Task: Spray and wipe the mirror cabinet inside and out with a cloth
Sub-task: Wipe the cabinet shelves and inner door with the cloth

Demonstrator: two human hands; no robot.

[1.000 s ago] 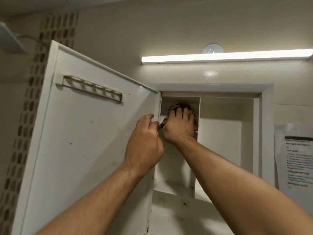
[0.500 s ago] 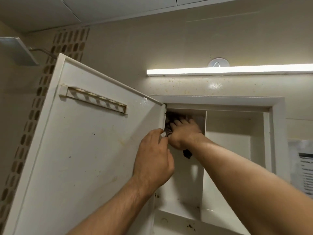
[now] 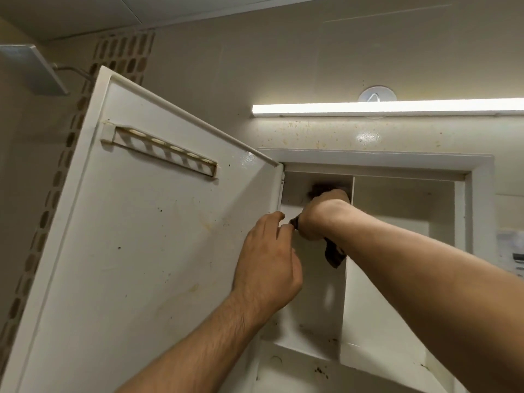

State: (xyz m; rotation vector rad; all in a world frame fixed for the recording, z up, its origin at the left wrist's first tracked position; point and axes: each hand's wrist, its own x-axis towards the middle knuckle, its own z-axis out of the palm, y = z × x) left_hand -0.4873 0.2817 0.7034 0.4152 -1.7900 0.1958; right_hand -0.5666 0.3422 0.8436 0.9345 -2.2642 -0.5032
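Seen from the head: pushed higher than a moment before, cloth (image 3: 335,255) gripped in right hand (image 3: 320,215), up in cabinet's (image 3: 479,194) far top-left corner. Braced door (image 3: 141,251) with left hand (image 3: 266,265) curled round its edge. Probably meant inside wiping nearly topped out.

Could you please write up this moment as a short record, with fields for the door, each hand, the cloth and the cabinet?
Door: cabinet door swung open to the left, inner face spotted with marks.
Left hand: left hand at the door's hinge-side edge, fingers curled round it.
Right hand: right hand high inside the left compartment, gripping the cloth.
Cloth: dark, one end hanging below the wrist.
Cabinet: cabinet white, split by an upright divider; dark specks near its bottom.
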